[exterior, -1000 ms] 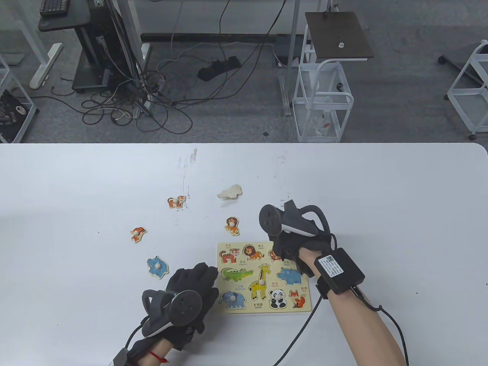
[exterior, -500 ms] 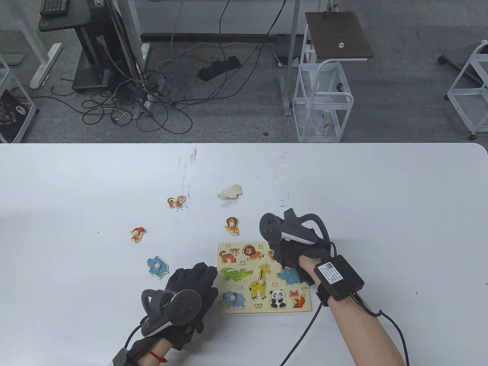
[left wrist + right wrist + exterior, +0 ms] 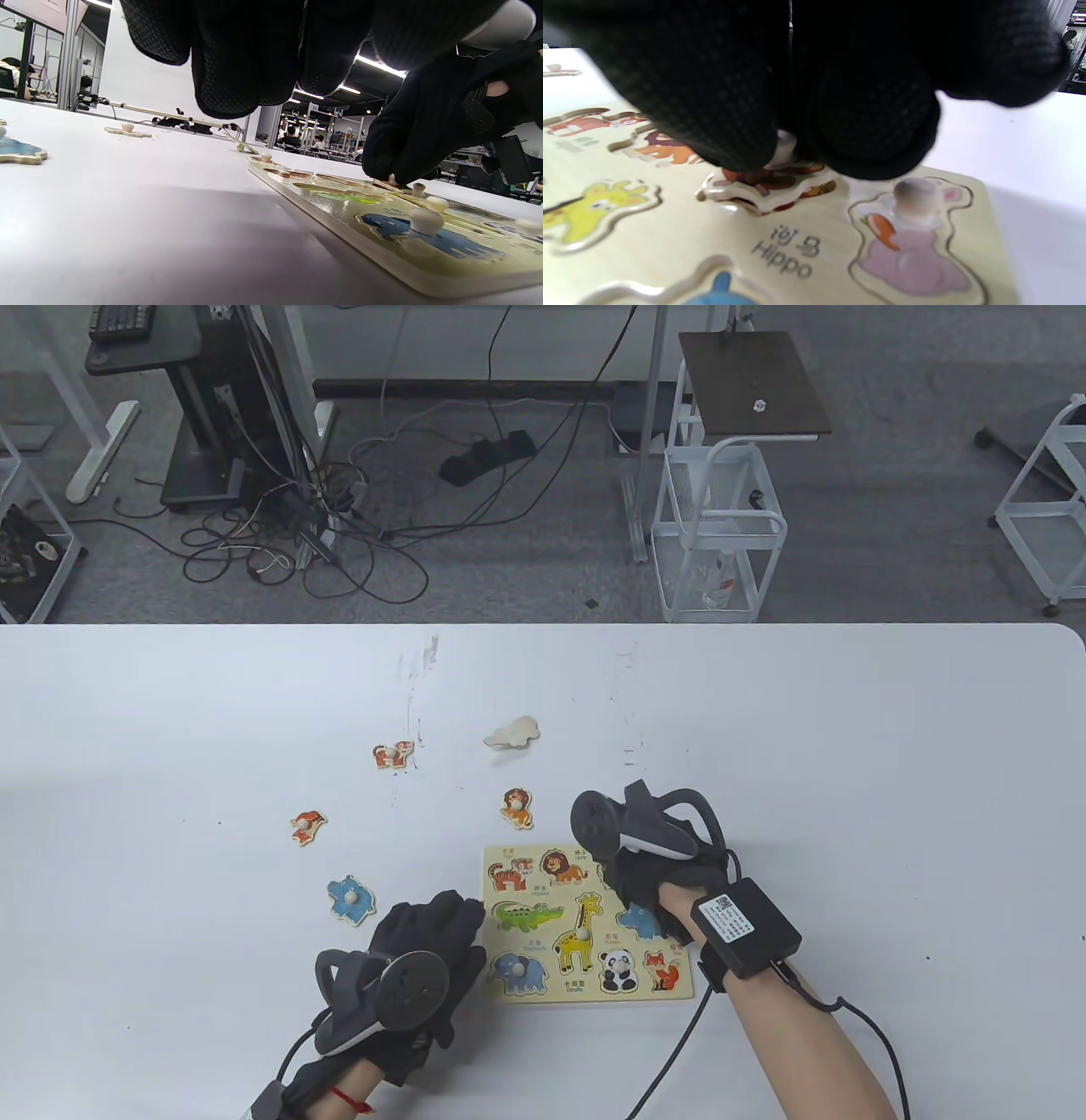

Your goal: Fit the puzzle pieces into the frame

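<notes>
The wooden animal puzzle frame (image 3: 543, 991) lies flat at the table's near middle, with elephant, giraffe, panda and other pieces seated. My right hand (image 3: 626, 881) is over its top right corner. In the right wrist view its fingertips (image 3: 742, 140) pinch the peg of a brown-red animal piece (image 3: 768, 190). That piece sits tilted over its recess, beside the seated rabbit piece (image 3: 912, 241). My left hand (image 3: 424, 937) lies flat on the table at the frame's left edge and holds nothing. Its fingers (image 3: 237, 63) hang over the table in the left wrist view.
Loose pieces lie on the table beyond and left of the frame: a lion (image 3: 516, 807), a tiger (image 3: 393, 753), an orange animal (image 3: 307, 824), a blue hippo (image 3: 349, 898) and a cream face-down piece (image 3: 512, 732). A cable trails from my right wrist.
My right hand has shifted slightly left and toward me over the frame's top right corner, still pinching the piece. My left hand has not moved.
</notes>
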Demonstrator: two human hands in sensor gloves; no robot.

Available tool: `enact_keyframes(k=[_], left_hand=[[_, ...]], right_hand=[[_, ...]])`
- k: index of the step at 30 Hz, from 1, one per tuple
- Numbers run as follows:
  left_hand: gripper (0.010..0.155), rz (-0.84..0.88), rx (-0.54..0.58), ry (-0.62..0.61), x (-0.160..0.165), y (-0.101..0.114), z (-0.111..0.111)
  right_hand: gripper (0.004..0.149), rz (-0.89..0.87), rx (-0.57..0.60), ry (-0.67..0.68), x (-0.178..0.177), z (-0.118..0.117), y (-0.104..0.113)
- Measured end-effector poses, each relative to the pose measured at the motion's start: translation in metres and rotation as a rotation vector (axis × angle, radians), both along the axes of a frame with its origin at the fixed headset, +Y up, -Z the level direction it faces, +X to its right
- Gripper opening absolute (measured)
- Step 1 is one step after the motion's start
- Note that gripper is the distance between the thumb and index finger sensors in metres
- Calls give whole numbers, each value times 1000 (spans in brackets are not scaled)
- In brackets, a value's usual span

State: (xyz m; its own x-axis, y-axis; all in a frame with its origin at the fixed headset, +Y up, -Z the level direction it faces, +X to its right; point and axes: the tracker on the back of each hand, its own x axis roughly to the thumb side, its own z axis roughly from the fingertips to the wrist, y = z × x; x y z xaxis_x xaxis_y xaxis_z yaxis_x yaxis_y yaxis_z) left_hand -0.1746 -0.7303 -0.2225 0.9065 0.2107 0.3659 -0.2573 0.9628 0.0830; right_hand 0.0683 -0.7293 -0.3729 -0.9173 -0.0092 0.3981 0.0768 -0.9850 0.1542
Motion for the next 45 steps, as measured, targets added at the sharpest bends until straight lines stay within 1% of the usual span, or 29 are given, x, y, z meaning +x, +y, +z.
enact_keyframes(k=[16, 19, 22, 25, 32, 36, 40, 43, 45], left_hand=[[57, -3, -11, 0, 0, -1, -1], [57, -1, -15, 2, -1, -1, -1], [57, 1, -13, 4, -2, 0, -1], [57, 8, -9, 4, -2, 1, 0], [57, 3, -12, -1, -3, 1, 0], [56, 10, -18, 3, -3, 0, 0], [56, 6, -27, 9, -5, -1, -1], [56, 7, -40, 6, -6, -2, 0], [56, 14, -31, 3, -6, 0, 2]], right_hand=[[40, 7, -12, 3, -1, 1, 0], [44, -1, -79, -35, 1, 1, 2], [47, -27, -115, -58, 3, 3, 7], [50, -42, -154, -81, 8, 8, 11], [54, -81, -160, -117, 19, 17, 18], [56, -154, -186, -148, 24, 22, 20], [57, -191, -160, -140, 26, 28, 23], [57, -227, -173, -135, 29, 39, 28], [58, -260, -146, -119, 31, 51, 34]])
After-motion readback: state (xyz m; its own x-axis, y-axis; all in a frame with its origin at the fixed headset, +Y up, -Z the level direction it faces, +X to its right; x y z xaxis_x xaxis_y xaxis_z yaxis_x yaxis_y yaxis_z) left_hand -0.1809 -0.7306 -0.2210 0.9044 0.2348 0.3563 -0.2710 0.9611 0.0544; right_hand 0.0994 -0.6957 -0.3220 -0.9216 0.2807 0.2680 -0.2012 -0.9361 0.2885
